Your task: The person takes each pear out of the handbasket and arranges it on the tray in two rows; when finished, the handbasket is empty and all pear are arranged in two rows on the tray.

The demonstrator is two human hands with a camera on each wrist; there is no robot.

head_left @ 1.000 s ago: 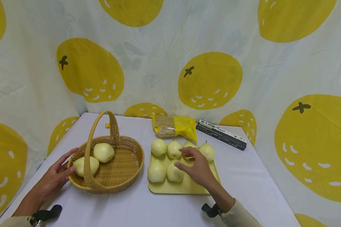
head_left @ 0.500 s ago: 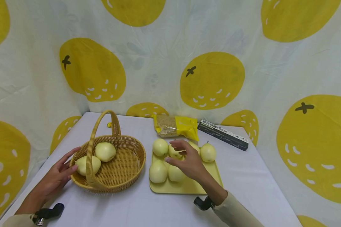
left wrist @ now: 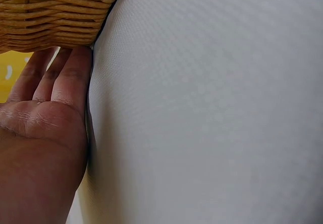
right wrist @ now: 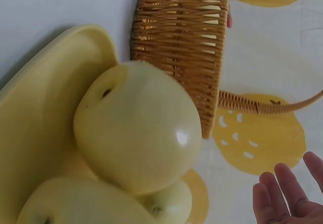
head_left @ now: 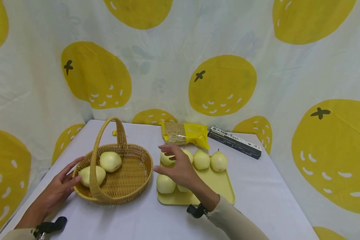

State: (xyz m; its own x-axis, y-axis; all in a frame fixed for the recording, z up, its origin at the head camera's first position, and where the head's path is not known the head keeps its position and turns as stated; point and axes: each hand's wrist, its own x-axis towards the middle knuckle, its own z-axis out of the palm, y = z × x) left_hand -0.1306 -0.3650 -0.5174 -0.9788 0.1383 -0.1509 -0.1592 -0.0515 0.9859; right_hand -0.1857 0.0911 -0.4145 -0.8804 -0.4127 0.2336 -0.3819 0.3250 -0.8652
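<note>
On the left of the table stands an oval wicker basket (head_left: 124, 181) with a tall handle, holding two pale yellow-green pears (head_left: 110, 161). My left hand (head_left: 55, 191) rests on the basket's left side, thumb at the rim; the left wrist view shows straight fingers (left wrist: 70, 77) against the wicker. Over the left part of a pale yellow tray (head_left: 217, 186) hovers my right hand (head_left: 180, 168), fingers spread and holding nothing, partly hiding the pears beneath. Several pears (head_left: 219, 161) lie on that tray; one pear (right wrist: 139, 128) looms large in the right wrist view.
Behind the tray lie a yellow bag of dry food (head_left: 184, 133) and a long black pasta box (head_left: 234, 142). A small yellow item (head_left: 114, 133) sits behind the basket. A fruit-print curtain (head_left: 159, 66) hangs around the white-covered table (head_left: 258, 200).
My right hand has moved left across the tray towards the basket, uncovering the pears at the back right. My left hand, the basket and the pears stay where they were.
</note>
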